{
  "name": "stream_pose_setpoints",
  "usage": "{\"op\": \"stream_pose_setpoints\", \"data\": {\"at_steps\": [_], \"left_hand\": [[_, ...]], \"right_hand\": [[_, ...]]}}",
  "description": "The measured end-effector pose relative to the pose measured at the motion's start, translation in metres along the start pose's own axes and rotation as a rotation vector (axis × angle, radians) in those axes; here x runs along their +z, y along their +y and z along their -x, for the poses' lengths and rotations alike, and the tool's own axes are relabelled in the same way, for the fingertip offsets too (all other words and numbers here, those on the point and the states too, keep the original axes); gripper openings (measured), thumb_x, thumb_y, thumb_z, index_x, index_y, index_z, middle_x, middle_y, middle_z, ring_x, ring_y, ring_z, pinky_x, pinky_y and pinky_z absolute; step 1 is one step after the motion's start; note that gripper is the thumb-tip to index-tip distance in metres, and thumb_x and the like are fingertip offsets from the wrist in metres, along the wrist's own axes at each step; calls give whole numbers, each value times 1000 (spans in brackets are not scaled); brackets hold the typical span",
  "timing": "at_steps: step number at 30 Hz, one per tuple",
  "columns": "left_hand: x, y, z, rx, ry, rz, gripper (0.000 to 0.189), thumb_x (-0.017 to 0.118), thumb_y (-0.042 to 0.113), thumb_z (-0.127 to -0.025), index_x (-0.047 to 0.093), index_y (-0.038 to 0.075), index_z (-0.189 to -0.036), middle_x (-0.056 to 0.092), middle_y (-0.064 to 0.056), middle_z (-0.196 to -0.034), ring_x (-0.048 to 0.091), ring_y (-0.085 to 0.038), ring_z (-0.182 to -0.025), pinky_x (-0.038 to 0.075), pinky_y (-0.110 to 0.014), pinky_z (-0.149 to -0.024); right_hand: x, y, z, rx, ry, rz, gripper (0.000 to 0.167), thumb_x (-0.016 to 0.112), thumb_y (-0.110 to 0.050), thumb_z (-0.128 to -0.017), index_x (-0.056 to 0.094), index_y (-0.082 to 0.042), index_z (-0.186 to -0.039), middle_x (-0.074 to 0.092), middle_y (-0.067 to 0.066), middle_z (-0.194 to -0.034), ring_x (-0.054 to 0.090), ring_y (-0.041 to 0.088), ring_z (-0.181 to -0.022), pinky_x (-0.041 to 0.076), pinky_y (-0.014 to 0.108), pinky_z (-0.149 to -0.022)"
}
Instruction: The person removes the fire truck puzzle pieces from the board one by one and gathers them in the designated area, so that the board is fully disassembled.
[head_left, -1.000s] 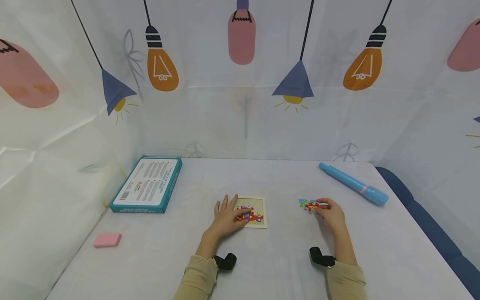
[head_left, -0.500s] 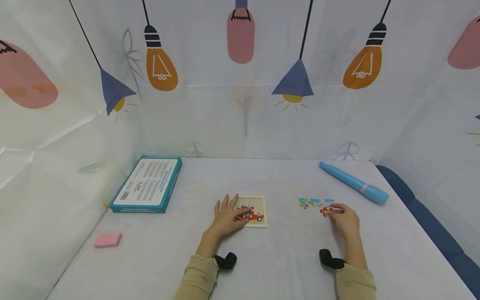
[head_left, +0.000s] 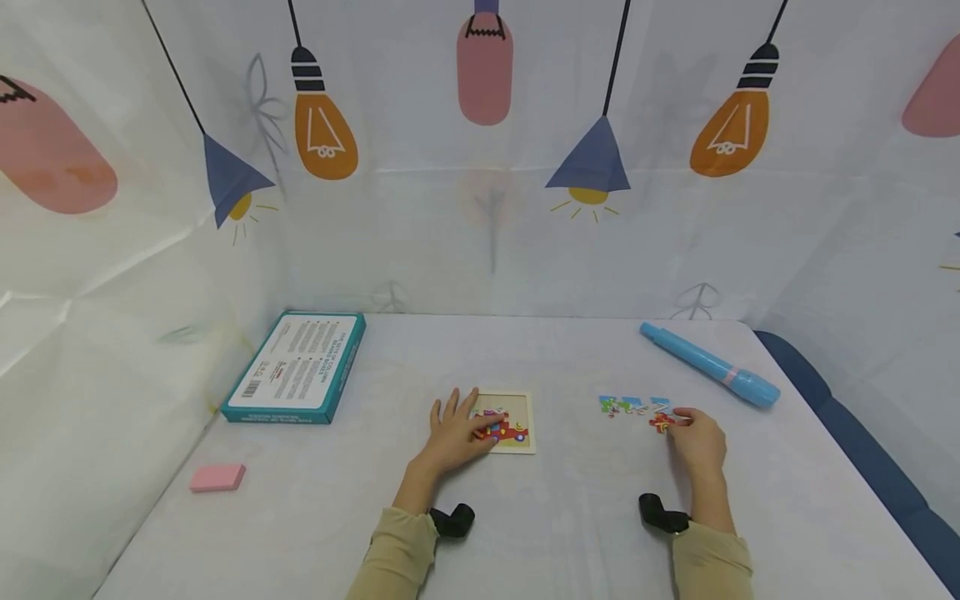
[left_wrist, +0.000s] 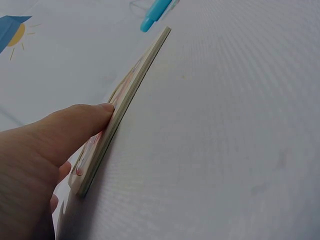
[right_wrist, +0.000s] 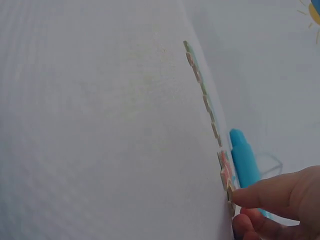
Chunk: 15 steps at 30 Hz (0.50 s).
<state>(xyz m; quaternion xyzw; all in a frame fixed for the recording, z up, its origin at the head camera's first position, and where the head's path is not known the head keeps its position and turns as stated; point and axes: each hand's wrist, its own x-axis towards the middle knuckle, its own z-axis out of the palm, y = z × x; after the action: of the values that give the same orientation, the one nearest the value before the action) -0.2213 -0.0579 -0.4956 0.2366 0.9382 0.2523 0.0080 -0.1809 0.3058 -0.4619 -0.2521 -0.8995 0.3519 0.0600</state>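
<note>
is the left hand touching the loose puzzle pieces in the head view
No, the left hand rests on the framed puzzle, while the loose puzzle pieces lie apart from it, beside the right hand.

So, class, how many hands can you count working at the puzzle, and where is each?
2. The left hand rests on the puzzle board; the right hand pinches a red puzzle piece, farther to the right. No other hand shows.
</note>
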Motion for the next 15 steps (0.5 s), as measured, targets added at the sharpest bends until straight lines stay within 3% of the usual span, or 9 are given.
{"op": "stream_pose_setpoints", "data": {"at_steps": [6, 9, 12, 15], "left_hand": [[-1, 1, -1, 6, 3, -14, 42, 61, 40, -85, 59, 30, -126, 28, -14, -149, 12, -42, -137, 4, -63, -104], [-2, 2, -1, 8, 2, -15, 45, 62, 40, -85, 57, 29, -128, 28, -15, -149, 13, -43, -137, 5, -63, -104], [-1, 1, -2, 6, -1, -21, 49, 62, 40, -85, 53, 28, -132, 28, -14, -149, 13, -42, -137, 5, -63, -104], [-1, -1, -2, -2, -3, -22, 54, 62, 40, -84, 50, 24, -134, 29, -13, -149, 13, -41, -138, 5, -62, -104]], "right_hand": [[1, -1, 0, -5, 31, -37, 34, 53, -6, -86, 54, 8, -117, 54, 25, -97, 48, 34, -85, 36, 37, -67], [3, -3, 1, -44, 38, -93, 34, 55, -8, -86, 55, 6, -117, 56, 23, -98, 52, 31, -84, 38, 30, -64], [7, -9, 3, -99, 16, -139, 34, 56, -9, -87, 56, 4, -119, 58, 20, -99, 54, 28, -85, 40, 22, -61], [13, -18, 6, -138, -21, -167, 35, 57, -10, -88, 55, 2, -120, 57, 20, -101, 55, 28, -89, 41, 21, -62]]}}
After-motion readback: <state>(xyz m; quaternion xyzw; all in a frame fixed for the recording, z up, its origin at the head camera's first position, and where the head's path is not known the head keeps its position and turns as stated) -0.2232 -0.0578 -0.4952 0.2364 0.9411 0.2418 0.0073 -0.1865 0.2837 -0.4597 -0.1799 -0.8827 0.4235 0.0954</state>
